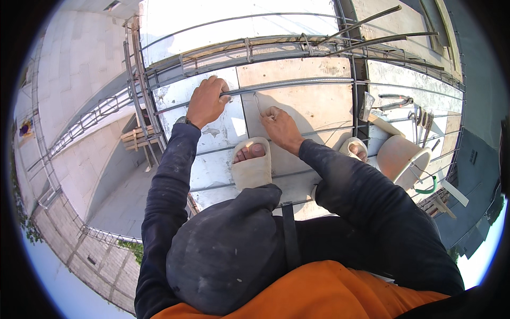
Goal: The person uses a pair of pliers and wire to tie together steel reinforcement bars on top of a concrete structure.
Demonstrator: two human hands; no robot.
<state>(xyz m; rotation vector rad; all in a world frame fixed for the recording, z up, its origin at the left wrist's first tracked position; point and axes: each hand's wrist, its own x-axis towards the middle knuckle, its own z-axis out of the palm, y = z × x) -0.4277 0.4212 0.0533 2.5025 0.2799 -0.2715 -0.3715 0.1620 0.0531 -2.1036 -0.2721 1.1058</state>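
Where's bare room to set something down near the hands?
Tan panel, between the right hand and dark slot. Also white panel, between left sleeve and left slipper. Crowded: right side, around hammer and bucket.

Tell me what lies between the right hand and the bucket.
Head view: from the right hand, board and a steel bar, then the sandaled right foot, before the bucket.
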